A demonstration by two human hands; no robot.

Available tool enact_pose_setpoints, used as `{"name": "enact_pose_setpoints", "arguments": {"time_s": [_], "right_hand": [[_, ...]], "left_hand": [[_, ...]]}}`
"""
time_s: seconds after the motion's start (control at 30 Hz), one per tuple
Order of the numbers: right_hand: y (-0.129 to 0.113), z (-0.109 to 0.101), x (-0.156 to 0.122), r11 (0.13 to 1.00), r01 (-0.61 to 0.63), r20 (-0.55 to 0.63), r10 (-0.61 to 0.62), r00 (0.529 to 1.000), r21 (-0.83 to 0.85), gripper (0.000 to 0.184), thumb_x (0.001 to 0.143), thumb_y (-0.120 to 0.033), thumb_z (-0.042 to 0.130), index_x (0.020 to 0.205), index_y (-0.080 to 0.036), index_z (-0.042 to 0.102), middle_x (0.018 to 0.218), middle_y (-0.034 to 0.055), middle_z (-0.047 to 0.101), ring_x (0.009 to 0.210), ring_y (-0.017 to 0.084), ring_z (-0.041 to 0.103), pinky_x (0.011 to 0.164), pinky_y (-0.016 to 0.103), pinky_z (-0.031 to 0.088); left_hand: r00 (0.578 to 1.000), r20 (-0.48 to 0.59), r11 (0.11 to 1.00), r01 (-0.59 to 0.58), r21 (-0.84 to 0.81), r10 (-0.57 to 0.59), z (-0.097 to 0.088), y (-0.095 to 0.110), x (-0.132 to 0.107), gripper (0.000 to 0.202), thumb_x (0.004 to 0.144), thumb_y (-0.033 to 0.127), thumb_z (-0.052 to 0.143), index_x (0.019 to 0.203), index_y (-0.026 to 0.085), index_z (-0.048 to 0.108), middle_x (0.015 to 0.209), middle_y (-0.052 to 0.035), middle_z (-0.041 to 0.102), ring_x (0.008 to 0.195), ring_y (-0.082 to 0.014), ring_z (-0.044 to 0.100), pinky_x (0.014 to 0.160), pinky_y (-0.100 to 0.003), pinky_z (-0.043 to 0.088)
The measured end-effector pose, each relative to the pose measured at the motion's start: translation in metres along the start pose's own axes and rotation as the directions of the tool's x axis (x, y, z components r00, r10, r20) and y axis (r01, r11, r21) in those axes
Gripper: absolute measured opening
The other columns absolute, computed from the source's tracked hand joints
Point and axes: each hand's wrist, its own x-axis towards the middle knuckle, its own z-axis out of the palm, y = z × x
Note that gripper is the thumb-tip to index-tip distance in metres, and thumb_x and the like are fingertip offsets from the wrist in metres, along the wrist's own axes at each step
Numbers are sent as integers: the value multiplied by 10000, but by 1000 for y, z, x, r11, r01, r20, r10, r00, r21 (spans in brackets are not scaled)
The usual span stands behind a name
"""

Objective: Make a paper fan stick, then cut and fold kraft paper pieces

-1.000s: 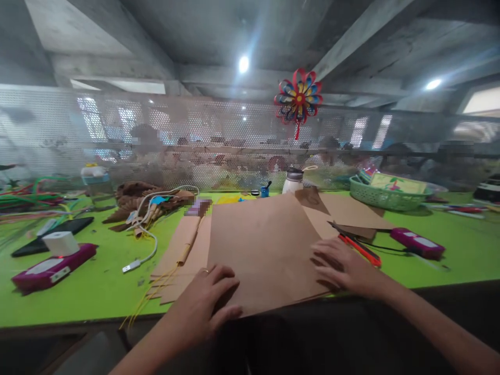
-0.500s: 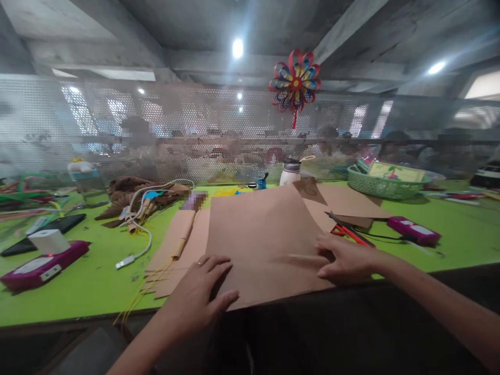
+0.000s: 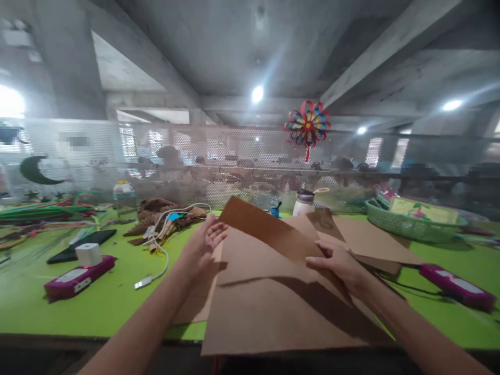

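Observation:
A large brown paper sheet (image 3: 269,234) is lifted off a stack of brown sheets (image 3: 273,317) on the green table (image 3: 101,307). My right hand (image 3: 338,263) grips the raised sheet's near right edge, fingers curled round it. My left hand (image 3: 203,242), a ring on one finger, is open with fingers stretched toward the sheet's far left corner, just touching or beside it. The top sheet slants up to the left and casts a shadow on the sheet beneath.
More brown sheets (image 3: 367,239) lie to the right beside a green basket (image 3: 414,224). Magenta devices (image 3: 78,276) (image 3: 455,286), a white cable (image 3: 156,260), a black phone (image 3: 82,245), a white bottle (image 3: 303,203) and a mesh screen (image 3: 234,156) with a paper flower (image 3: 308,125) surround the work area.
Both hands had lain flat on the paper near the table edge. Now the right hand has raised the top sheet and the left hand has moved forward to its far corner.

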Motion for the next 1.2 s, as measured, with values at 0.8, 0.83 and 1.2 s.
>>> {"name": "enact_pose_setpoints", "arguments": {"time_s": [0.8, 0.83, 1.2], "right_hand": [[-22, 27, 62, 929, 328, -132, -352, 927, -174, 341, 855, -453, 508, 868, -155, 674, 805, 72, 664, 743, 167, 599, 712, 300, 489], [-15, 27, 66, 957, 280, -70, -286, 956, -79, 397, 865, -480, 477, 882, -137, 676, 820, 90, 667, 738, 176, 601, 695, 311, 497], [6, 52, 53, 683, 565, 67, -608, 791, -464, 405, 861, -170, 470, 1262, -226, 474, 1104, 85, 588, 920, 196, 584, 820, 367, 503]], "left_hand": [[791, 547, 864, 452, -220, -274, 33, -41, 13, 361, 886, 288, 459, 1164, 88, 573, 1077, -181, 654, 1007, -241, 620, 956, -401, 418], [779, 564, 863, 457, -214, -273, 34, -40, 12, 365, 891, 287, 448, 1178, 91, 562, 1086, -183, 650, 1014, -244, 617, 964, -411, 410], [800, 504, 813, 510, -282, -327, 37, -50, 13, 298, 893, 206, 445, 1089, 58, 614, 1036, -145, 674, 950, -203, 639, 961, -356, 406]]}}
